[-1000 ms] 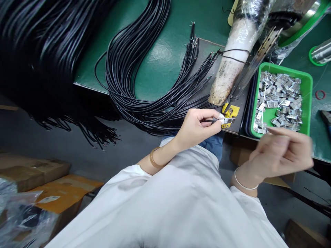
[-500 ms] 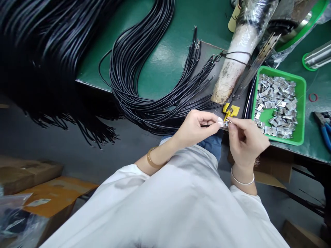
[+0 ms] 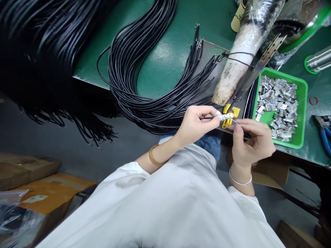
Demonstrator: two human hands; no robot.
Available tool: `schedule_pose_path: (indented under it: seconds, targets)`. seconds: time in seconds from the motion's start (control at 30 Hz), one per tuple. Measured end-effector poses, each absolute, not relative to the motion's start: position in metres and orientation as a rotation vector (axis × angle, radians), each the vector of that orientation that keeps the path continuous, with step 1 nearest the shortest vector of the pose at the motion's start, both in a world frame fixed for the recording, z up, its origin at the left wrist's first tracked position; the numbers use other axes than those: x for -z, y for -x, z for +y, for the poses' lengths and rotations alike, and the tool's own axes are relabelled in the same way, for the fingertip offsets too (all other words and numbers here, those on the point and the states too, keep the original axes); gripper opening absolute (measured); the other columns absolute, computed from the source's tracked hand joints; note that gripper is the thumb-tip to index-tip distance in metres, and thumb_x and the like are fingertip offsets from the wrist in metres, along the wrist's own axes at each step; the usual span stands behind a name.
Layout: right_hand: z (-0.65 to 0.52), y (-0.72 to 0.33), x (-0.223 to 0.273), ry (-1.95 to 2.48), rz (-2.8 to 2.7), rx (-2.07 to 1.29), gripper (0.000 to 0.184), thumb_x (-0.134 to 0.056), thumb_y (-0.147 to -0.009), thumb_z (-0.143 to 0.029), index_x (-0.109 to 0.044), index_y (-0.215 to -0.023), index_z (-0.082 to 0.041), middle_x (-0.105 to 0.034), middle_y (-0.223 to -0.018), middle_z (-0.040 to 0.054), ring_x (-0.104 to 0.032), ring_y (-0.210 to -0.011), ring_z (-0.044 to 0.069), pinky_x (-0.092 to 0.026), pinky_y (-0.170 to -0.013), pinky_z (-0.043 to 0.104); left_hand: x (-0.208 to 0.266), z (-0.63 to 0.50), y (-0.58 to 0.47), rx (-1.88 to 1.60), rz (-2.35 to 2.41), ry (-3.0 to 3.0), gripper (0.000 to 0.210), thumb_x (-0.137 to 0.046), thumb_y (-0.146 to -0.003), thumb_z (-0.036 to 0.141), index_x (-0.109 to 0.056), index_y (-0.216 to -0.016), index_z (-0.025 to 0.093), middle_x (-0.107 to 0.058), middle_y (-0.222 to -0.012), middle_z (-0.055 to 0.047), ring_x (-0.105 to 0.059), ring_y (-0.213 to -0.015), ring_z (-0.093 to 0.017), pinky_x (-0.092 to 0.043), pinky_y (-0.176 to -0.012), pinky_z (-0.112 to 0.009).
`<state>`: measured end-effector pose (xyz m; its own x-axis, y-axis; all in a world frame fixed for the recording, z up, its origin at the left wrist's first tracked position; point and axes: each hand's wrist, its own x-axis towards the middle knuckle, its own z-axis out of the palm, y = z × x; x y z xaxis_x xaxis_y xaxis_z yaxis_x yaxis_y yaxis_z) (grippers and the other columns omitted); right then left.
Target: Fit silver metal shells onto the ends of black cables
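My left hand pinches a black cable close to its end. A small silver metal USB connector sticks out past the fingertips, in front of a yellow clip-like piece. My right hand is closed, thumb against forefinger, on a thin silvery wire whose tip lies beside the connector. Whether the wire touches the connector, I cannot tell. Many loose black cables with bare ends curve across the table behind my left hand.
A green tray of metal connector shells stands to the right. A plastic-wrapped tube slants down above my hands. Pliers and a red ring lie farther right. A thick cable bundle hangs over the table's left edge.
My right hand has moved slightly right and down, away from my left hand. The silver connector at my left fingertips now shows plainly. The view has shifted a little.
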<state>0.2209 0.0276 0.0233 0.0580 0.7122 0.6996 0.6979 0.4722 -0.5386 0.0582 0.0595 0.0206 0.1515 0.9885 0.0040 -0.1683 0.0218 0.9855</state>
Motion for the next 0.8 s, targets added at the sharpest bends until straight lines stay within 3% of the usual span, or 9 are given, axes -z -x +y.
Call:
schedule_pose_path:
  seconds: [0.1, 0.2, 0.4, 0.63, 0.8]
  targets:
    - [0.033, -0.216, -0.022, 1.217, -1.705, -0.081, 0.015, -0.071, -0.086, -0.011, -0.065, -0.094, -0.022, -0.077, -0.106, 0.0036, -0.076, -0.096, 0.02, -0.066, -0.081, 0.037, -0.019, 0.061, -0.059, -1.184, 1.024, -1.203, 0.018, -0.066, -0.083, 0.024, -0.069, -0.071, 0.012, -0.047, -0.057, 0.004, -0.035, -0.052, -0.004, -0.026, -0.048, -0.019]
    - [0.036, -0.212, -0.021, 1.215, -1.678, -0.15, 0.017, -0.071, -0.085, -0.009, -0.065, -0.094, -0.022, -0.077, -0.111, 0.0039, -0.077, -0.092, 0.018, -0.067, -0.079, 0.036, -0.019, 0.061, -0.061, -1.23, 1.05, -1.228, 0.017, -0.067, -0.083, 0.024, -0.07, -0.071, 0.012, -0.041, -0.055, 0.005, -0.029, -0.051, -0.003, -0.022, -0.046, -0.019]
    - [0.035, -0.211, -0.031, 1.197, -1.715, -0.152, 0.023, -0.072, -0.081, -0.005, -0.068, -0.095, -0.023, -0.076, -0.114, 0.004, -0.077, -0.098, 0.022, -0.069, -0.08, 0.039, -0.022, 0.059, -0.063, -1.309, 1.032, -1.265, 0.016, -0.067, -0.085, 0.024, -0.074, -0.079, 0.012, -0.058, -0.064, 0.001, -0.04, -0.053, -0.004, -0.03, -0.046, -0.016]
    - [0.034, -0.211, -0.035, 1.186, -1.787, -0.051, 0.027, -0.073, -0.079, -0.003, -0.068, -0.096, -0.022, -0.076, -0.116, 0.0043, -0.077, -0.098, 0.021, -0.068, -0.081, 0.034, -0.021, 0.059, -0.064, -1.298, 1.067, -1.243, 0.016, -0.068, -0.084, 0.024, -0.075, -0.08, 0.011, -0.065, -0.069, -0.001, -0.049, -0.058, -0.005, -0.039, -0.05, -0.014]
    - [0.032, -0.212, -0.03, 1.188, -1.845, 0.046, 0.024, -0.072, -0.082, -0.005, -0.068, -0.098, -0.023, -0.075, -0.12, 0.0038, -0.077, -0.101, 0.021, -0.067, -0.084, 0.032, -0.021, 0.059, -0.062, -1.3, 1.049, -1.239, 0.017, -0.068, -0.085, 0.026, -0.074, -0.078, 0.012, -0.064, -0.069, 0.0, -0.047, -0.056, -0.005, -0.035, -0.048, -0.015]
